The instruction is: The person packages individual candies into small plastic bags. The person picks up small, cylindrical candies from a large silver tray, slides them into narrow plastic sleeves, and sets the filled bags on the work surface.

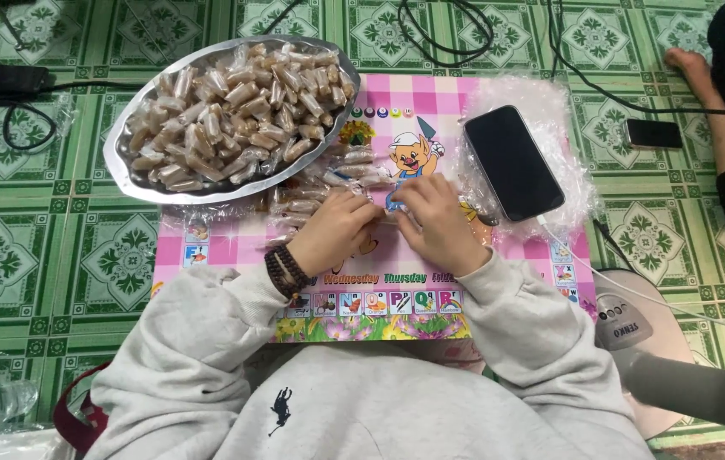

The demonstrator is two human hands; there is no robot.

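Left hand (pixel 337 232) and right hand (pixel 439 223) pinch one wrapped candy (pixel 389 207) together | risk: loose twist could let wrapper open | candy tray (pixel 124 166) near.

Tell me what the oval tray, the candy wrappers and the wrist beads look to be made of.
Oval tray: likely thin metal, shiny silver rim with glare.
Candy wrappers: clear plastic film, glossy and crinkled, brown pieces showing through.
Wrist beads by the left hand: probably wood, dark brown, dull sheen.
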